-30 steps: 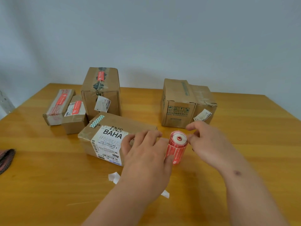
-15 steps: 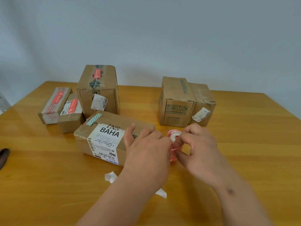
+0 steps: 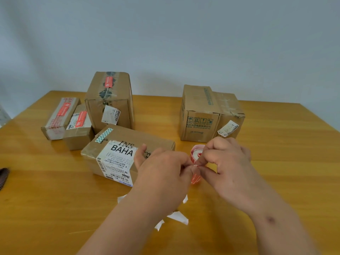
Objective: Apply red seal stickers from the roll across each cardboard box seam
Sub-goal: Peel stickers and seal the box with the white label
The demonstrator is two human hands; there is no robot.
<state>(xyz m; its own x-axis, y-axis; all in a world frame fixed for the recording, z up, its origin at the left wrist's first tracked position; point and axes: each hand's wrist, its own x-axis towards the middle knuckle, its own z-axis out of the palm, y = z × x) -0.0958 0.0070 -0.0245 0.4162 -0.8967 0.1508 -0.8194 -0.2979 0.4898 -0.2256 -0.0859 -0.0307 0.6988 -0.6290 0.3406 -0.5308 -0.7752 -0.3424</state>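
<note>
The red sticker roll (image 3: 196,155) stands upright on the table, right of the near cardboard box with the white BAHA label (image 3: 117,153). My left hand (image 3: 163,172) and my right hand (image 3: 228,166) meet in front of the roll. The fingertips of both pinch the roll's loose red end (image 3: 195,178), which hangs down its front. Most of the roll is hidden behind my fingers. Three boxes at the back left carry red seals: a tall box (image 3: 110,100), a flat box (image 3: 60,118) and a small box (image 3: 79,127).
Two boxes stand side by side at the back right, one larger (image 3: 199,115) and one smaller (image 3: 230,115), neither with a red seal in view. White backing scraps (image 3: 176,218) lie on the wooden table (image 3: 285,162) under my left wrist. A dark object (image 3: 3,174) sits at the left edge.
My right hand came in from beside the roll and closed on its front. My left hand slid right to meet it. Both now pinch the loose end.
</note>
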